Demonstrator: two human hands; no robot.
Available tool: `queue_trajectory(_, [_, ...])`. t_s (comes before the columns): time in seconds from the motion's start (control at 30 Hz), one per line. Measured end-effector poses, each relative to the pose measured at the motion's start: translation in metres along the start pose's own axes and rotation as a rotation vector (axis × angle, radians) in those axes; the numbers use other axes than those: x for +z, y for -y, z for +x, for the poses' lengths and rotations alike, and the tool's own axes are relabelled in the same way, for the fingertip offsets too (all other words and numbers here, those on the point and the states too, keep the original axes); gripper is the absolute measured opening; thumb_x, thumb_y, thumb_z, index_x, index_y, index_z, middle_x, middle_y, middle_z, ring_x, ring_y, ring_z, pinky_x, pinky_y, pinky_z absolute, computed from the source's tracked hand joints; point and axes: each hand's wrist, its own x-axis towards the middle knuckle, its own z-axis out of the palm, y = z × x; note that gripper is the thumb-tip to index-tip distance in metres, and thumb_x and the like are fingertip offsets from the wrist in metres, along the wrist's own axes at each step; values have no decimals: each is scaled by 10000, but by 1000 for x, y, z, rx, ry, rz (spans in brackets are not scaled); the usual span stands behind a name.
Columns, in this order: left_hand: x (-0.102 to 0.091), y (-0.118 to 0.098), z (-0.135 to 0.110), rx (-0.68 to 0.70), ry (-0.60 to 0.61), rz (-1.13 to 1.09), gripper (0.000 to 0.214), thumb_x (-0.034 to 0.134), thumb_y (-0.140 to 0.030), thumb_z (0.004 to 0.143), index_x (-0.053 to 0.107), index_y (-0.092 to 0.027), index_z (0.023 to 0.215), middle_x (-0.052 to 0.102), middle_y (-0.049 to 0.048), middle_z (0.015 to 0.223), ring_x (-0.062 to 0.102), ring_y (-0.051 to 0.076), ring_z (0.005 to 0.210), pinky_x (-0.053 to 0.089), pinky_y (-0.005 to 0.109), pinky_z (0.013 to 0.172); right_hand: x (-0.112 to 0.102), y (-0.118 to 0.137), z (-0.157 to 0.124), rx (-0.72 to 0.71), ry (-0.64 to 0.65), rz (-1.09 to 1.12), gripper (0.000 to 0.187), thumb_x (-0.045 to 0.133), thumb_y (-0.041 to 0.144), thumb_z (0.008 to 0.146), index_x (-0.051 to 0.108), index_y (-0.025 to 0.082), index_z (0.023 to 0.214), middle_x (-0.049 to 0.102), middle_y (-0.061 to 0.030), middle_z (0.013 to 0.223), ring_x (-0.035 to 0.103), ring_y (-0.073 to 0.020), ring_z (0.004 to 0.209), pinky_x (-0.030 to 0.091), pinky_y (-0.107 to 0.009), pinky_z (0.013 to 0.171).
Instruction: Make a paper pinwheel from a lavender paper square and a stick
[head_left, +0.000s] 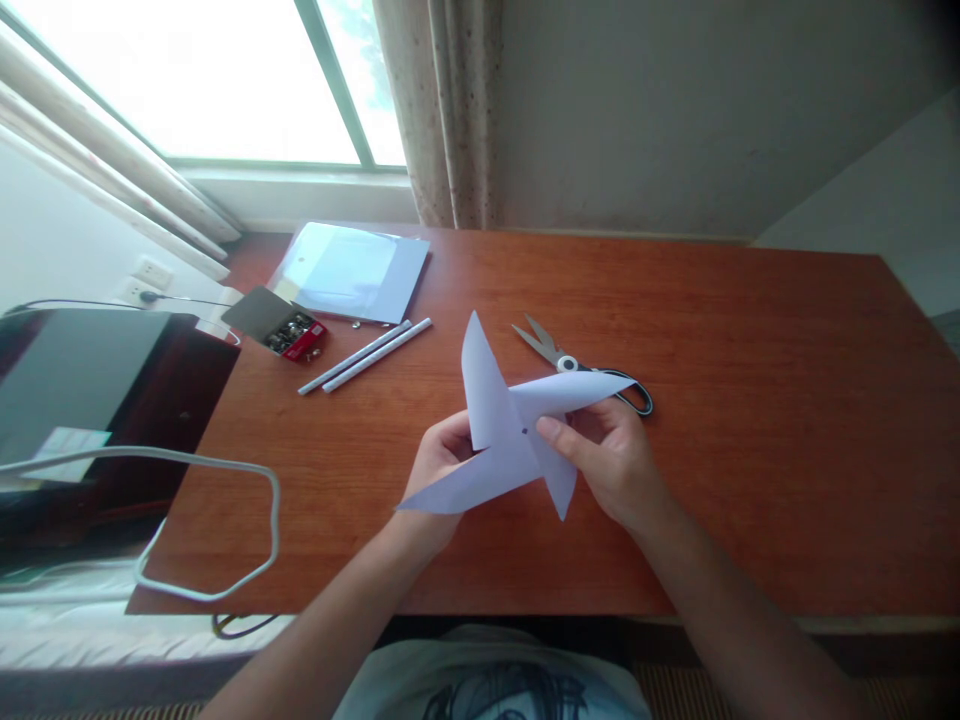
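Observation:
A white paper pinwheel [487,475] with four curled blades is held up over the near half of the table, a small dark spot at its centre. Behind its left side, my left hand [439,465] supports it, most of the fingers hidden by the paper. My right hand [619,460] grips the right side, thumb pressed on the front close to the centre and fingers behind. Just beyond the pinwheel lie scissors [568,364] with dark handles and spread blades, partly covered by a paper blade.
Two rolled white paper sticks [379,355] lie left of the pinwheel. Beside them sits an open red box [304,338] of small metal pieces, a few spilled. A clear folder [352,275] lies behind. A white cable [274,520] loops over the table's left edge.

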Motion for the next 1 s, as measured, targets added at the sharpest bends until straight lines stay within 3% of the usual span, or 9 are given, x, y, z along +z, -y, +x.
queue_trajectory(0.17, [1,-1,-1,19,6,23,382,884,-323,673,806,-169,1014,796,83,898,725,265,827,593,335,734,-4,-4,-2,-8,-25,-80,238,757,454,837,758,241,943,786,-46,951,737,-257,906,605,-384,843])
queue_trajectory(0.27, [1,-1,-2,20,-19,6,375,900,-320,640,812,-167,971,794,80,852,730,275,818,599,341,717,-10,-9,-5,-79,16,-137,279,703,501,868,767,255,982,772,-61,1011,722,-286,984,583,-417,915])
queue_trajectory(0.4, [1,-1,-2,20,-26,4,368,931,-293,562,816,-166,888,794,76,821,735,289,809,609,347,697,-17,-8,-9,-185,63,-185,270,650,448,910,760,299,1107,747,-53,1185,676,-312,1149,501,-470,1063])
queue_trajectory(0.5, [0,-2,-3,17,-11,15,356,929,-291,563,817,-169,877,799,76,846,736,288,808,610,351,706,-18,-4,-10,-265,102,-311,224,640,378,919,770,312,1088,749,-47,1162,638,-312,1192,455,-471,1102])
queue_trajectory(0.73, [-3,-4,-7,25,22,47,366,939,-326,555,817,-159,857,797,83,856,726,279,782,603,349,713,-19,0,-12,-340,190,-427,174,674,323,895,776,299,1035,770,-43,995,699,-295,977,502,-469,1031])
queue_trajectory(0.87, [-1,-5,-7,47,9,38,352,928,-362,578,819,-164,848,791,80,842,714,264,761,593,348,711,-18,0,-14,-359,143,-447,156,695,308,887,778,311,1019,766,-30,974,698,-279,935,542,-442,956])
queue_trajectory(1.0, [1,-8,-5,86,-50,55,343,941,-338,549,815,-165,817,778,60,778,695,243,733,581,330,695,-14,-4,-9,-225,24,-246,190,718,394,877,752,285,1029,753,-57,1000,696,-271,941,569,-420,886])
